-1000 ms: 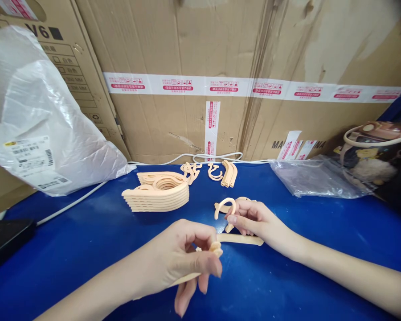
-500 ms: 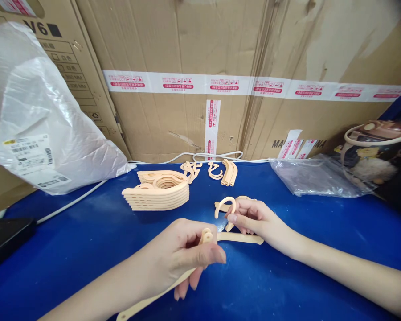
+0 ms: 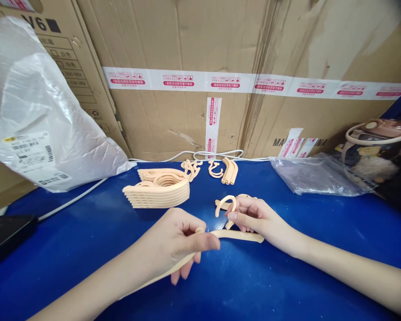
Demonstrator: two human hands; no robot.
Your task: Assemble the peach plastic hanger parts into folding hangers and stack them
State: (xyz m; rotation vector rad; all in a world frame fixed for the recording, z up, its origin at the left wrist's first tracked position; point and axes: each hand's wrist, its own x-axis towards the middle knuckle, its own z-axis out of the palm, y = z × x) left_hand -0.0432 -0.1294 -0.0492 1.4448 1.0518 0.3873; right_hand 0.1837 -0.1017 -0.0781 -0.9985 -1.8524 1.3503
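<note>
My left hand (image 3: 182, 238) is closed around the joint of a cream plastic hanger body (image 3: 239, 235), whose two arms stick out to the right and toward the lower left. The joint is mostly hidden by my fingers. A curved hanger hook (image 3: 227, 199) is pinched in my right hand (image 3: 252, 215), its bend facing up and left. Behind my right fingers lie further cream hanger pieces (image 3: 222, 204), partly covered. Beyond my left hand sits a neat stack of hanger arms (image 3: 157, 196).
At the back lie loose hooks (image 3: 215, 170), small pieces (image 3: 191, 168) and short curved arms (image 3: 230, 171). A white cable (image 3: 173, 159) runs along the cardboard (image 3: 173, 120). A white parcel bag (image 3: 53, 120) stands left, above a black object (image 3: 10, 238); a clear plastic bag (image 3: 317, 176) lies right.
My left hand has shifted slightly up and left with the hanger body, and the joint has turned further out of sight. My right hand stays put with the hook.
</note>
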